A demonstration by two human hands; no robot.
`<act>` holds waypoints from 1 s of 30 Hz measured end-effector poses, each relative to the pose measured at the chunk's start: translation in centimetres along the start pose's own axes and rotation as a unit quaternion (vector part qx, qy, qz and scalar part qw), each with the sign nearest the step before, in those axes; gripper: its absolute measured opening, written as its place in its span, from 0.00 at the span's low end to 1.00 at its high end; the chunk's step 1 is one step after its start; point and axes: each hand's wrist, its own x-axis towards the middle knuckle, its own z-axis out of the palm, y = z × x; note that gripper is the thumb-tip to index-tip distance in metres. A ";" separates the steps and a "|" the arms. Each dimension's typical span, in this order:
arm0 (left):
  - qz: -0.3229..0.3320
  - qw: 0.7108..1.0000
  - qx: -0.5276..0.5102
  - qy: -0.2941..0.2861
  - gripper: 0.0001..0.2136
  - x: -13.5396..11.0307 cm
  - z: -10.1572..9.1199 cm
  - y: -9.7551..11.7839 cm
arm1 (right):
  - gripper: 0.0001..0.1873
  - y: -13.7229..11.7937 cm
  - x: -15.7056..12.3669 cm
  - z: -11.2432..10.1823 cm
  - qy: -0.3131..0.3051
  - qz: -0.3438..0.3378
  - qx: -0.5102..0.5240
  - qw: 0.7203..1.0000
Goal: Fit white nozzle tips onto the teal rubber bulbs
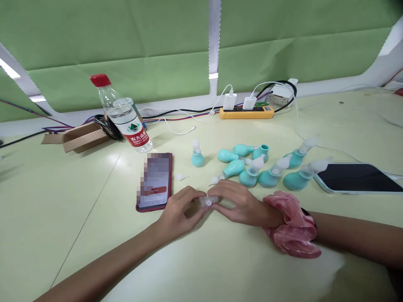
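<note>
My left hand (178,212) and my right hand (239,203) meet on the table, fingers pinched together on one small clear plastic tip (208,201). A pink scrunchie (291,230) sits on my right wrist. Just beyond my hands lie several teal rubber bulbs (248,165), some with clear tips fitted. One teal bulb (197,157) stands upright apart from the group. A loose clear tip (181,177) lies between that bulb and the phone.
A red phone (155,181) lies left of my hands, a tablet (355,178) on a white cable at right. A water bottle (124,115), a cardboard box (78,136) and a yellow power strip (247,112) with chargers stand further back, below green blinds.
</note>
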 end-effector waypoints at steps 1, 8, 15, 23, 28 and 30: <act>-0.020 1.000 -0.011 -0.004 0.11 0.1 -0.1 0.2 | 0.07 0.1 -0.1 0.1 0.006 -0.007 0.002 1.000; -0.052 0.995 -0.038 -0.069 0.08 0.9 -0.4 0.6 | 0.08 0.0 -0.2 0.1 0.025 -0.030 0.009 0.999; -0.021 0.995 -0.046 -0.089 0.09 0.8 -0.6 0.8 | 0.05 -0.1 -0.3 0.0 0.015 -0.059 0.008 0.998; 0.024 0.998 -0.019 -0.047 0.08 0.3 -0.2 0.6 | 0.05 -0.3 -0.2 0.1 0.011 -0.067 0.000 0.998; 0.086 0.996 0.035 -0.017 0.08 -0.1 -0.1 0.7 | 0.07 -0.4 -0.3 0.2 -0.001 -0.069 0.000 0.998; 0.105 0.992 0.070 -0.016 0.11 0.0 -0.7 0.6 | 0.07 -0.6 -0.1 -0.3 -0.002 -0.071 -0.013 0.997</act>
